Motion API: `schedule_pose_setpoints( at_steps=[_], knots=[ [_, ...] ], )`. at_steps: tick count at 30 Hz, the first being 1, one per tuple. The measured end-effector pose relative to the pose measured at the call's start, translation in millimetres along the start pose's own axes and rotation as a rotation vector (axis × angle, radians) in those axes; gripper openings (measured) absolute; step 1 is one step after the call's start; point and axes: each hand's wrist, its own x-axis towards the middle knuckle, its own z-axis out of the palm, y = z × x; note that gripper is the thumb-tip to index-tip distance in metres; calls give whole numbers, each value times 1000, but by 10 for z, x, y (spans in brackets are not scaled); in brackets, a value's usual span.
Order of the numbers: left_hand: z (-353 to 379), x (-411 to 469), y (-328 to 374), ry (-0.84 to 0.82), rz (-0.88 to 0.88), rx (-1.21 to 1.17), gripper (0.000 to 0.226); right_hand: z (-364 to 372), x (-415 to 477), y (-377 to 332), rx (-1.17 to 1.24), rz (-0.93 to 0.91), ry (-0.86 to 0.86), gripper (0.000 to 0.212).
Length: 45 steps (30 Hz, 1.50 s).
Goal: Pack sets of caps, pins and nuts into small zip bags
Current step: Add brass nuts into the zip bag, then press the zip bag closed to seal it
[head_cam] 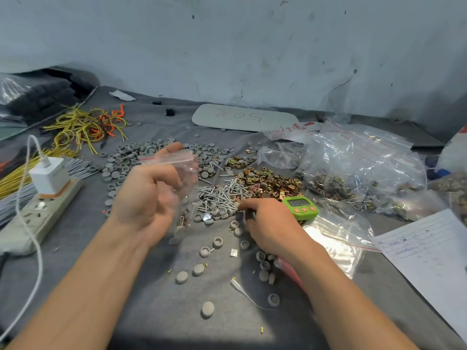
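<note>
loose grey caps (pixel 207 309) are lying scattered on the grey cloth (pixel 126 286) nearest the person. just beyond, the right hand (pixel 267 223) is reaching palm-down to the near edge of the pins (pixel 222 192), fingers curled; whether it is pinching anything i cannot tell. the left hand (pixel 146 193) is gripping a small zip bag (pixel 183 170) above the cloth, a few parts sitting in its bottom. a green timer (pixel 300 207) is sitting just beside the right hand. farther back, brass nuts (pixel 267 179) and a cap heap (pixel 136 157) are lying, with filled bags (pixel 353 168) at the right.
</note>
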Motion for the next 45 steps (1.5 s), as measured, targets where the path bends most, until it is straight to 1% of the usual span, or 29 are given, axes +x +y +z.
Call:
schedule_pose_setpoints(
  at_steps=[2, 3, 4, 5, 6, 8, 9, 10, 11, 12, 13, 15, 16, 18, 19, 20, 22, 24, 26, 28, 30, 33, 34, 35, 37, 38, 39, 43, 45],
  knots=[
    [-35, -14, 57, -16, -66, -95, 67, 17, 10, -20, 5, 3, 60, 39],
    [-53, -18, 74, -31, -100, -127, 63, 32, 7, -25, 54, -7, 111, 33],
    [-62, -16, 76, -52, -134, -154, 60, 46, -4, -40, 154, -23, 142, 28],
    [-72, -18, 81, -73, -165, -180, 58, 49, -19, -72, 317, -43, 129, 26],
    [-70, -17, 76, -92, -191, -204, 56, 48, -40, -110, 531, -59, 59, 27],
    [-70, -9, 79, -117, -226, -244, 52, 41, -96, -209, 988, -91, -239, 37],
    [-66, -3, 82, -126, -243, -257, 50, 52, -126, -249, 1163, -113, -393, 45],
    [-65, -3, 81, -132, -260, -267, 49, 58, -161, -283, 1292, -145, -522, 51],
    [-66, 2, 79, -134, -275, -273, 48, 61, -193, -312, 1364, -180, -606, 52],
    [-65, 7, 78, -134, -286, -276, 47, 65, -214, -341, 1382, -204, -639, 48],
    [-66, 13, 76, -128, -287, -272, 45, 70, -227, -363, 1364, -221, -632, 40],
    [-70, 36, 72, -98, -276, -243, 44, 68, -246, -402, 1322, -209, -581, 21],
    [-74, 46, 67, -82, -272, -215, 46, 64, -253, -411, 1313, -193, -556, 16],
    [-75, 67, 58, -59, -272, -90, 56, 54, -257, -412, 1304, -164, -493, 24],
    [-77, 80, 50, -46, -276, 5, 56, 48, -263, -411, 1297, -152, -463, 28],
    [-79, 94, 35, -25, -277, 104, 49, 40, -271, -409, 1281, -139, -431, 28],
    [-90, 134, -3, 47, -260, 232, 26, 34, -276, -392, 1211, -99, -347, 24],
    [-106, 169, -46, 129, -228, 236, 14, 34, -259, -353, 1070, -42, -227, 21],
    [-129, 193, -78, 157, -180, 261, 14, 37, -239, -308, 899, -5, -132, 23],
    [-143, 199, -120, 128, -134, 335, 16, 35, -230, -284, 807, 7, -122, 22],
    [-129, 173, -156, 47, -114, 380, 17, 29, -226, -271, 840, 8, -103, 24],
    [-68, 107, -194, -124, -93, 475, 22, -41, -218, -230, 1057, -112, -53, 43],
    [-46, 86, -202, -164, -83, 509, 25, -75, -218, -214, 1117, -155, -51, 42],
    [-26, 71, -208, -193, -68, 546, 27, -106, -215, -198, 1155, -170, -38, 37],
    [2, 47, -213, -220, -31, 606, 28, -152, -204, -165, 1160, -121, 38, 18],
    [7, 38, -214, -214, -17, 625, 27, -170, -196, -143, 1152, -83, 85, 12],
    [5, 31, -213, -192, 0, 639, 24, -185, -189, -124, 1155, -55, 123, 11],
    [-34, 52, -186, -19, 52, 658, 5, -252, -196, -84, 1184, -4, 207, 16],
    [-53, 66, -169, 29, 49, 655, 9, -260, -203, -76, 1182, 12, 223, 15]
  ],
)
